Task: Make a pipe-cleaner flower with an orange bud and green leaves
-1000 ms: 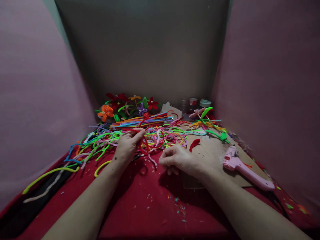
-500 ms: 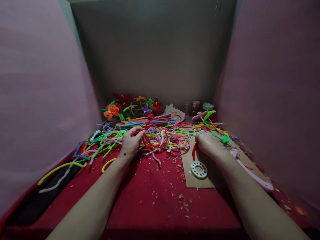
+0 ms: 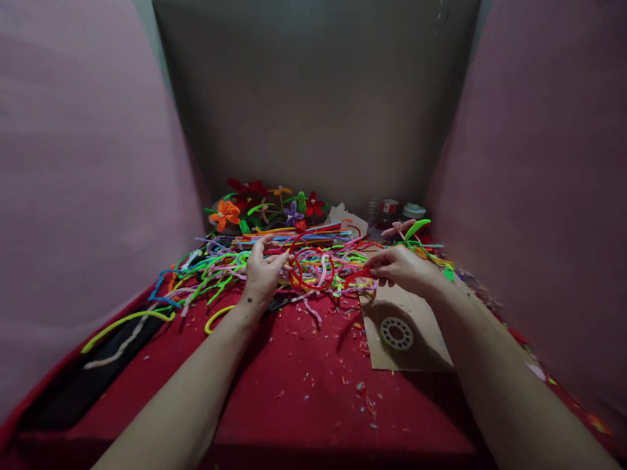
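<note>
My left hand [image 3: 264, 273] is over the left part of a tangled pile of pipe cleaners [image 3: 225, 266]. Thin red pipe cleaner loops [image 3: 313, 287] spread out from its thumb and fingertips. On the other side my right hand [image 3: 404, 266] pinches a short, fuzzy red pipe cleaner [image 3: 356, 277], which points left toward the loops. Below that hand, a pale ring with round holes [image 3: 396, 334] lies flat on a piece of cardboard [image 3: 379, 356]. Whether the two red pieces are joined, I cannot tell.
Behind the pile lie straight pipe cleaners [image 3: 313, 234] in a bundle. Pipe cleaner flowers [image 3: 225, 215] stand at the back left, jars [image 3: 414, 211] at the back right. Small scraps [image 3: 362, 391] dot the red cloth [image 3: 294, 418]. A yellow pipe cleaner [image 3: 127, 321] lies at the left.
My right hand has moved left off the cardboard, carrying the red pipe cleaner toward the loops. The left hand's fingers have lifted and spread slightly. The view has shifted a little.
</note>
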The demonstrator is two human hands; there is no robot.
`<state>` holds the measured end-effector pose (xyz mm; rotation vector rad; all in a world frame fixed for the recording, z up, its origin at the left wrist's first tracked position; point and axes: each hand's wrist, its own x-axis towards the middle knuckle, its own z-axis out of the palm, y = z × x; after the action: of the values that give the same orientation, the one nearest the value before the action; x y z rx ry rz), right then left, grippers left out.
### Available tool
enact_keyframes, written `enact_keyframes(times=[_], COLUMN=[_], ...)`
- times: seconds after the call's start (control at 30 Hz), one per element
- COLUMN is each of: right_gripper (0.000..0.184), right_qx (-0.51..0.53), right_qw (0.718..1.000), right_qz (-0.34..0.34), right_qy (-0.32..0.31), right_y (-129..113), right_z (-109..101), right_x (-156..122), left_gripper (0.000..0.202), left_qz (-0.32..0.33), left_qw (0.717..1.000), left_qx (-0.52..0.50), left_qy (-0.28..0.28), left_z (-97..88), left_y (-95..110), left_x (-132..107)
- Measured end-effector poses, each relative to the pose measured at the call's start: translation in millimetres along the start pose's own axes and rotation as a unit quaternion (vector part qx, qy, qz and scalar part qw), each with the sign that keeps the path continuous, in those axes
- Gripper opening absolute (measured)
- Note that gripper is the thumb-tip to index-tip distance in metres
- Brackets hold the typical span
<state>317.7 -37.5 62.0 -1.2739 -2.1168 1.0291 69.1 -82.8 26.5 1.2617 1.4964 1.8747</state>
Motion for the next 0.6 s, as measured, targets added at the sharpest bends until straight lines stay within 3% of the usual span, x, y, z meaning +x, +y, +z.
enact_keyframes(times=[0.13, 0.27, 0.4, 0.5, 0.6], right_gripper=[0.016, 0.021, 0.023, 0.021, 0.018], right_qx=[-0.095, -0.146, -0.217, -0.285, -0.351], right_qw=[0.993, 0.984, 0.968, 0.95, 0.929], right_qz=[-0.056, -0.069, -0.058, -0.031, -0.025], right_qy=[0.046, 0.078, 0.112, 0.123, 0.117], right_y=[-12, -16, -4, 15, 35], right_z=[26, 41, 10, -27, -51], right_x=[25, 55, 74, 78, 76], left_gripper=[0.044, 0.041, 0.031, 0.03, 0.03], left_qz=[0.044, 0.114, 0.188, 0.234, 0.248], left_qw=[0.997, 0.98, 0.946, 0.937, 0.94], left_qx=[0.056, 0.157, 0.252, 0.252, 0.235], left_qy=[-0.017, 0.033, 0.074, 0.052, 0.017], left_z=[-0.1, -3.7, -6.5, -4.4, -0.6], left_y=[-7, -16, -14, -9, -8], left_x=[1, 4, 4, 0, -5])
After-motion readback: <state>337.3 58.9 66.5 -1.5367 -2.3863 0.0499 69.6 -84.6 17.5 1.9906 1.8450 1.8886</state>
